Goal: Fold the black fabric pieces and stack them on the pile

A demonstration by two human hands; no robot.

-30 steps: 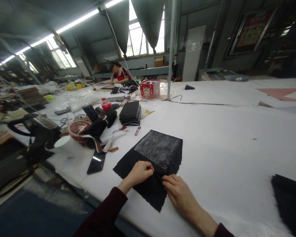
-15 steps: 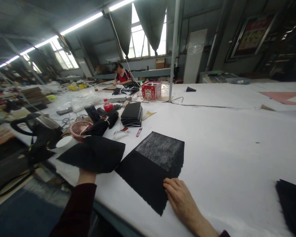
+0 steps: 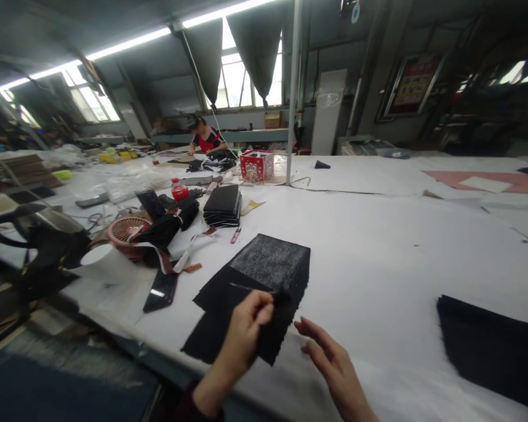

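Note:
Black fabric pieces (image 3: 275, 264) lie overlapped on the white table in front of me, one with a grey speckled patch at its far end. My left hand (image 3: 249, 316) is over them, its fingers closed on the edge of a black fabric piece (image 3: 205, 340) that spreads toward the table's near edge. That piece partly covers the one beneath. Just right of the ragged fabric edge, my right hand (image 3: 330, 357) is held with its fingers apart and nothing in it.
A stack of black pieces (image 3: 222, 202), pink snips (image 3: 236, 235), a phone (image 3: 161, 290) and a pink fan (image 3: 127, 231) are on the left. More black fabric (image 3: 493, 346) lies at the right. A metal post (image 3: 294, 94) rises behind; a person (image 3: 207, 139) sits farther back.
My left hand has brought the black piece rightward onto the other fabric, uncovering the phone. My right hand has let go of the fabric edge and opened. The view has turned slightly right.

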